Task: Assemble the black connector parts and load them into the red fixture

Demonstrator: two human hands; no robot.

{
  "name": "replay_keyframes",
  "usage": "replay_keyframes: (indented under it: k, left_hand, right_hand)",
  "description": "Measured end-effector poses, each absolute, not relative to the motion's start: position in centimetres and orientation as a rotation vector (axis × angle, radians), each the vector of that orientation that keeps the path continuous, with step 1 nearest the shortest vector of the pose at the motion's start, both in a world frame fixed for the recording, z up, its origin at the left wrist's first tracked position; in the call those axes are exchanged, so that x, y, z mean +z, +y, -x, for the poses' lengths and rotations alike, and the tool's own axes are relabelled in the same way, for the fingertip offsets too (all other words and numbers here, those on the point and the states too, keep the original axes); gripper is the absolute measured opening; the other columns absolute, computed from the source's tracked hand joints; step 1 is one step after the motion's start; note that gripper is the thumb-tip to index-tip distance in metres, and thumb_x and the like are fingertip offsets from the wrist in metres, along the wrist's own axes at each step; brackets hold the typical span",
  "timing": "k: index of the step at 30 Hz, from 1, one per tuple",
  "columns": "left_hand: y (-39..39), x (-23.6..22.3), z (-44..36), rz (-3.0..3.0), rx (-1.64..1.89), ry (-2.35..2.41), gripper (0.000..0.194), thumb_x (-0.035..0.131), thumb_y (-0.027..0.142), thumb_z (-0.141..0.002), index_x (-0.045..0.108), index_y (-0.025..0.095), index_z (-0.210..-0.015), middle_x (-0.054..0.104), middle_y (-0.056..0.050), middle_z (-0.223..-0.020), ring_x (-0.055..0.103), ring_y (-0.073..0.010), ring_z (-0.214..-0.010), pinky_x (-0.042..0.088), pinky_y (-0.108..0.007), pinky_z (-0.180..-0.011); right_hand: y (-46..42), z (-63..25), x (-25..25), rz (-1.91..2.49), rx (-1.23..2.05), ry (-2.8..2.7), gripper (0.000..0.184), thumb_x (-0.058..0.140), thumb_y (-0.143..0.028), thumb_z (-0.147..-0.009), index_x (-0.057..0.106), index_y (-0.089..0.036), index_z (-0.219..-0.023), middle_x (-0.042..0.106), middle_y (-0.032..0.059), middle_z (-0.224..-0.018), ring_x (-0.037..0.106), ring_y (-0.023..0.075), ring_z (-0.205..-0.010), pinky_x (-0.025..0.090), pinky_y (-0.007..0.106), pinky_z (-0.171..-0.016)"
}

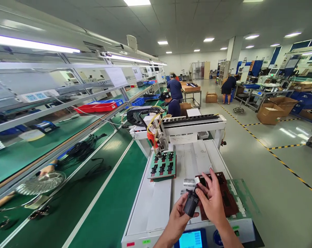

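So I've got this small black part [191, 206] pinched between both hands, down at about 6 o'clock in my view. My left hand [177, 218] grips it from below with thumb and fingers closed on it. My right hand [212, 201] has its thumb on the top end, and the other fingers [214, 181] are spread loosely upward. Right behind them, at 12 o'clock from the part, sits a dark red fixture tray [227, 198] on the white machine table [156, 203]. A green fixture [162, 166] with black parts sits further up at 11 o'clock.
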State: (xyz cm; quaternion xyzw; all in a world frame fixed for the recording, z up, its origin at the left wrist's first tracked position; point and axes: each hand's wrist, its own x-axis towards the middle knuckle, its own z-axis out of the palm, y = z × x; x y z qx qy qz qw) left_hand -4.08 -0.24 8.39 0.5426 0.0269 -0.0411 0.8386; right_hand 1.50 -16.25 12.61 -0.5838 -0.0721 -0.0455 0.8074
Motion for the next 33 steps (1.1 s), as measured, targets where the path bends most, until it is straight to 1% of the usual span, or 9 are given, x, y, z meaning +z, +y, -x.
replay_keyframes:
  k: [2,4,7,9,14,23,27,31,33]
  left_hand:
    - [-0.2,8.9,4.3,-1.156,0.012,0.073,0.079,0.101,0.047,-0.059,0.070,0.030,-0.130,0.070,-0.011,-0.133,0.071,-0.0290,-0.101,0.062,-0.034,-0.075]
    - [-0.1,10.0,4.4,-1.263,0.079,0.079,0.071,0.099,0.037,-0.063,0.070,0.027,-0.126,0.068,-0.012,-0.132,0.070,-0.0278,-0.103,0.060,-0.032,-0.078]
    - [0.1,11.8,4.6,-1.419,0.149,0.136,0.057,0.094,0.029,-0.070,0.070,0.027,-0.122,0.062,-0.011,-0.137,0.068,-0.0286,-0.113,0.060,-0.033,-0.084]
    - [0.1,12.6,4.8,-1.464,0.169,0.142,0.053,0.093,0.027,-0.071,0.071,0.028,-0.120,0.058,-0.011,-0.140,0.067,-0.0290,-0.115,0.061,-0.034,-0.085]
    - [0.0,12.8,5.1,-1.487,0.149,0.120,0.053,0.093,0.025,-0.072,0.069,0.028,-0.119,0.053,-0.011,-0.141,0.068,-0.0301,-0.117,0.062,-0.035,-0.087]
    - [-0.2,12.8,5.3,-1.509,0.169,0.106,0.052,0.091,0.025,-0.074,0.070,0.029,-0.122,0.052,-0.011,-0.142,0.067,-0.0301,-0.119,0.062,-0.034,-0.087]
    - [-0.4,13.1,5.3,-1.502,0.166,0.141,0.051,0.092,0.024,-0.071,0.072,0.027,-0.118,0.054,-0.011,-0.142,0.067,-0.0316,-0.120,0.062,-0.033,-0.086]
    - [-0.2,13.5,5.3,-1.461,0.171,0.158,0.053,0.093,0.021,-0.067,0.073,0.026,-0.115,0.056,-0.012,-0.140,0.067,-0.0318,-0.118,0.062,-0.032,-0.085]
    - [0.0,13.7,5.4,-1.438,0.164,0.145,0.052,0.093,0.021,-0.067,0.073,0.025,-0.115,0.057,-0.012,-0.138,0.068,-0.0320,-0.117,0.062,-0.033,-0.086]
  right_hand:
    - [-16.9,-0.6,12.9,1.290,-0.160,-0.123,0.078,0.073,-0.044,-0.099,0.028,-0.035,-0.162,0.050,0.0145,-0.155,0.063,0.0278,-0.130,0.055,0.047,-0.110]
    - [-17.6,0.3,13.4,1.280,-0.157,-0.125,0.075,0.069,-0.044,-0.101,0.028,-0.034,-0.162,0.050,0.0147,-0.154,0.061,0.0275,-0.129,0.060,0.042,-0.099]
    - [-18.0,1.6,14.2,1.244,-0.030,-0.212,0.074,0.066,-0.044,-0.103,0.024,-0.038,-0.163,0.037,0.0134,-0.164,0.057,0.0286,-0.132,0.062,0.037,-0.086]
    - [-17.9,2.2,14.3,1.246,0.050,-0.265,0.073,0.065,-0.043,-0.104,0.022,-0.041,-0.164,0.031,0.0121,-0.167,0.055,0.0288,-0.133,0.061,0.038,-0.087]
    - [-17.0,2.6,13.5,1.291,0.127,-0.308,0.075,0.062,-0.039,-0.105,0.016,-0.038,-0.165,0.041,0.0147,-0.158,0.055,0.0286,-0.133,0.058,0.042,-0.096]
    - [-17.0,2.5,13.5,1.381,0.089,-0.313,0.077,0.061,-0.034,-0.104,0.015,-0.036,-0.166,0.048,0.0156,-0.151,0.058,0.0277,-0.130,0.060,0.041,-0.096]
    - [-16.7,2.9,13.4,1.461,-0.021,-0.329,0.075,0.064,-0.029,-0.102,0.025,-0.039,-0.165,0.044,0.0151,-0.156,0.061,0.0306,-0.130,0.066,0.044,-0.091]
    - [-16.3,3.7,12.2,1.543,-0.226,-0.436,0.055,0.065,-0.023,-0.101,0.053,-0.043,-0.150,0.040,0.0092,-0.164,0.065,0.0350,-0.126,0.069,0.051,-0.086]
    - [-16.2,3.7,11.4,1.556,-0.273,-0.430,0.051,0.065,-0.022,-0.101,0.056,-0.044,-0.146,0.038,0.0072,-0.165,0.068,0.0347,-0.122,0.069,0.052,-0.084]
